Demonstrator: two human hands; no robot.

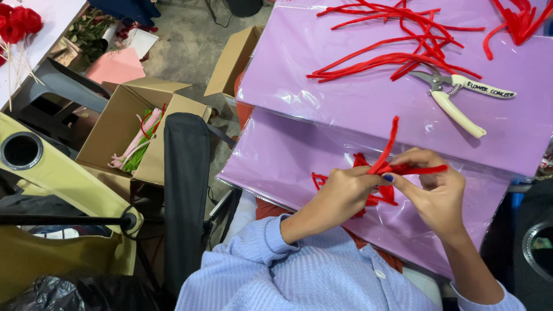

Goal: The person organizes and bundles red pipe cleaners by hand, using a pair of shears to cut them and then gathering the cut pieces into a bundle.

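Red pipe cleaner (387, 151), pinched by left hand (340, 194) and right hand (435, 190), above purple sheets (276, 155)

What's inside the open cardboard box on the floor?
The open brown cardboard box holds a bundle of pink, green and red fuzzy craft stems. The box walls and flaps cover whatever lies deeper or beneath them.

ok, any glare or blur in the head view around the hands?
Head view: white glare streaks on the plastic-wrapped purple sheets, mostly near their left edge; both hands, left hand and right hand, and the red pipe cleaner they pinch are sharp; the pruning shears cast a soft shadow; the edges bow slightly.
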